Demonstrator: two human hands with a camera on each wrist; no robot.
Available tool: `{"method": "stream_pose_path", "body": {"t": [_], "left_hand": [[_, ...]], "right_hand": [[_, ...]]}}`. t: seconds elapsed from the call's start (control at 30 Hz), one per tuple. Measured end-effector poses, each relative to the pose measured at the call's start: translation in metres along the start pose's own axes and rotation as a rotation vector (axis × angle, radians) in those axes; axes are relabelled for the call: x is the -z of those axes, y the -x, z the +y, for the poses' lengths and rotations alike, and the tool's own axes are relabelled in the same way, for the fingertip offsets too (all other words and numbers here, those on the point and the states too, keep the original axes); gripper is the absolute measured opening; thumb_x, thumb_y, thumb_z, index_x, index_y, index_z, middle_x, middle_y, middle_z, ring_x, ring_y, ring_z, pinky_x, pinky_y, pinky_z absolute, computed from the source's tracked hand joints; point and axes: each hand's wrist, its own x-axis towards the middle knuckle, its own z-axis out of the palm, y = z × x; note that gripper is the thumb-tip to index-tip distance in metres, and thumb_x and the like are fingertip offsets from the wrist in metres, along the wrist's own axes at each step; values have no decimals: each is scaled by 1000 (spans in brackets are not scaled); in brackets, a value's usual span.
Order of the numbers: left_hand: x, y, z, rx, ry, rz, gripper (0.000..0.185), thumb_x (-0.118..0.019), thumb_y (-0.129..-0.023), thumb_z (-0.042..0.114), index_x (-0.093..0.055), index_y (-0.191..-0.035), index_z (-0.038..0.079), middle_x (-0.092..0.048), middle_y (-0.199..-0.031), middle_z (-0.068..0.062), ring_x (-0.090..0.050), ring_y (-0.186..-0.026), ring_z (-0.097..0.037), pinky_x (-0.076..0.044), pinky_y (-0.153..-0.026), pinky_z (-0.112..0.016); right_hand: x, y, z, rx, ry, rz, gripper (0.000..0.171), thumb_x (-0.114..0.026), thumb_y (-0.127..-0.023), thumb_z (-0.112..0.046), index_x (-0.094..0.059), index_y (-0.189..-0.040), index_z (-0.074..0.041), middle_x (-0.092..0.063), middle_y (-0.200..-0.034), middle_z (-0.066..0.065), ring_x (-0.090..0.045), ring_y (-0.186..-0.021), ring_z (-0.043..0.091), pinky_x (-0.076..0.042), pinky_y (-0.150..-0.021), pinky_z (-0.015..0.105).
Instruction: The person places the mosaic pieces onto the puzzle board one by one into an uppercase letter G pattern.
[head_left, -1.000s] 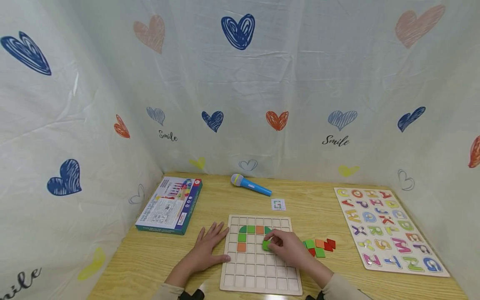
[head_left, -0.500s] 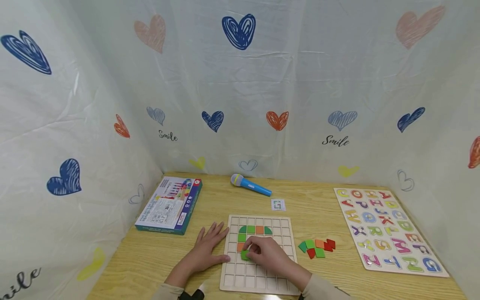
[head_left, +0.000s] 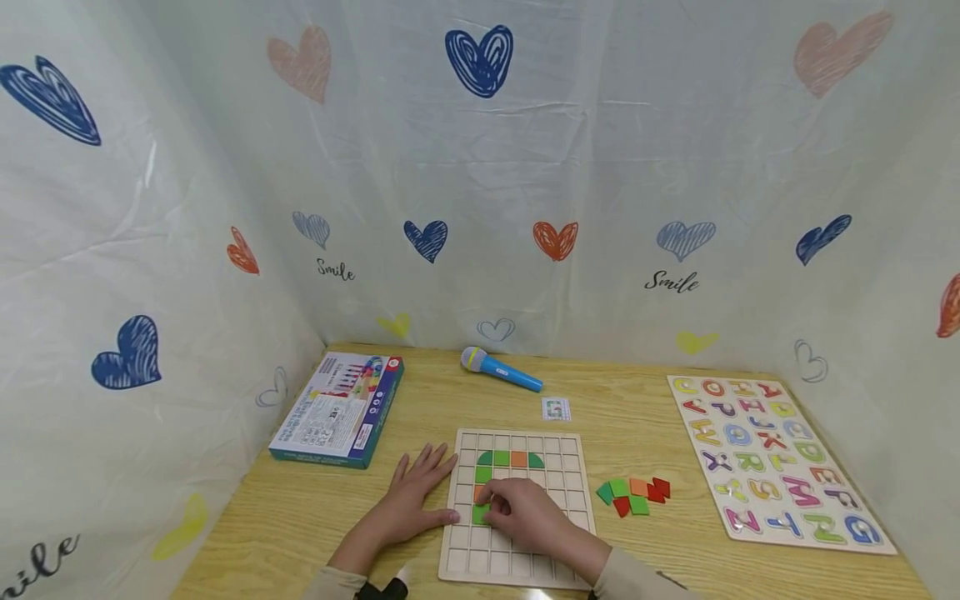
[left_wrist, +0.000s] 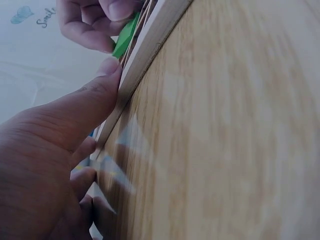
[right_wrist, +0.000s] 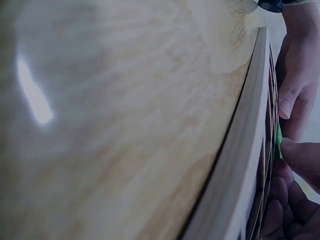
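Note:
A square green tile (head_left: 480, 515) is pinched by my right hand (head_left: 525, 517) at the left side of the wooden grid board (head_left: 510, 567), just below an orange tile (head_left: 478, 493). In the left wrist view this green tile (left_wrist: 126, 37) stands tilted against the board. Green and orange tiles, with two rounded dark green corner pieces, form a row and a short column on the grid. My left hand (head_left: 411, 500) lies with spread fingers on the table, its thumb touching the board's left edge.
Loose green, orange and red tiles (head_left: 637, 505) lie right of the board. Behind it are a small pattern card (head_left: 557, 408) and a blue toy microphone (head_left: 510, 372). A boxed set (head_left: 337, 408) stands left, an alphabet puzzle board (head_left: 780, 467) right.
My right hand has carried the green tile from the grid's right part leftward to the spot under the orange tile. The left hand has stayed in place.

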Motion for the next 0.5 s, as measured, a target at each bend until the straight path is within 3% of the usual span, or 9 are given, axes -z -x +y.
{"method": "stream_pose_path", "body": {"t": [0.5], "left_hand": [[1, 0, 4, 6, -4, 3, 87, -70, -90, 56, -38, -158, 11, -22, -167, -16, -9, -154, -42, 6, -120, -64]], "right_hand": [[13, 10, 6, -10, -32, 17, 15, -68, -96, -13, -74, -107, -21, -60, -76, -17, -53, -67, -2, -48, -64, 19]]}}
